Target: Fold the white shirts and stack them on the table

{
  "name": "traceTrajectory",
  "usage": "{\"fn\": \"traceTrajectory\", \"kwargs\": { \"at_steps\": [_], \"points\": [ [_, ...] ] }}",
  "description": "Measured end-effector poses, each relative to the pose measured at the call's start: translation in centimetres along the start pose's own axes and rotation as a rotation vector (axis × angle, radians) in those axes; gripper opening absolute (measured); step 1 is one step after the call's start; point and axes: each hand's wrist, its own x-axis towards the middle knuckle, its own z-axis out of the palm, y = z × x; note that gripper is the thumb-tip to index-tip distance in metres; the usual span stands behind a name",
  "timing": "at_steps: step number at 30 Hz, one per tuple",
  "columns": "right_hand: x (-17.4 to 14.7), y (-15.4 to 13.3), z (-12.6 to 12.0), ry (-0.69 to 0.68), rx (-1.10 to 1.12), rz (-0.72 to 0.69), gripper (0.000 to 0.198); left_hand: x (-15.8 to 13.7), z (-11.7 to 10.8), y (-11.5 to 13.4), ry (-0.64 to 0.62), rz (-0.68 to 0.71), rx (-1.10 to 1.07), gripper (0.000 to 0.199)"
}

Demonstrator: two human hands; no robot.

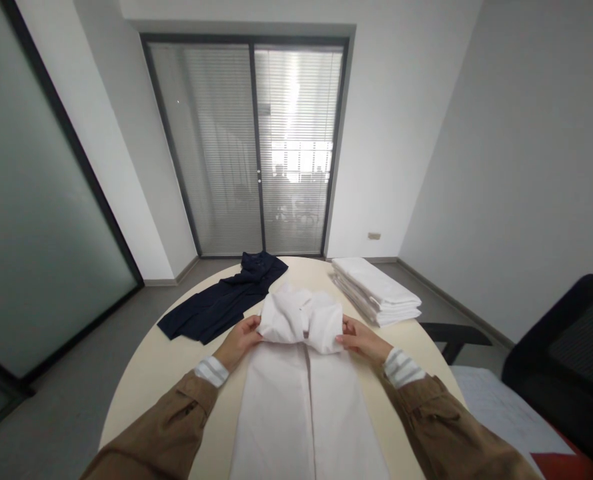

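Observation:
A white shirt (286, 407) lies lengthwise on the table in front of me, its front opening running down the middle. The collar end is lifted and bunched above the flat part. My left hand (243, 340) pinches the left edge of this raised end, thumb and fingers closed on the cloth. On the opposite edge, my right hand (363, 339) grips the fabric the same way. Part of the fingers on both hands is hidden behind the cloth. The shirt's near end runs out of the bottom of the view.
A dark navy garment (221, 300) lies loosely at the table's left back. Several folded white cloths (376, 287) are stacked at the right back. The round cream table (141, 380) has a curved edge. A black office chair (571, 360) stands at the right, near some papers (506, 407).

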Motion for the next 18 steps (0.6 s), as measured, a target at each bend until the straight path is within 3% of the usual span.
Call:
{"fn": "traceTrajectory", "kwargs": {
  "at_steps": [5, 10, 13, 18],
  "points": [
    [0.2, 0.1, 0.4, -0.020, -0.108, -0.021, 0.065, 0.0, -0.3, -0.1, -0.106, 0.051, 0.198, 0.035],
    [1.2, 0.4, -0.3, 0.078, -0.274, -0.023, 0.060, 1.3, -0.1, -0.8, -0.103, 0.033, 0.093, 0.072],
    [1.5, 0.5, -0.5, 0.132, -0.333, -0.053, 0.059, 1.6, 0.0, -0.9, -0.126, 0.024, 0.022, 0.072],
    [0.8, 0.0, -0.5, 0.117, -0.404, -0.113, 0.053, 0.8, 0.4, -0.5, -0.177, -0.006, 0.062, 0.054]
  ]
}}
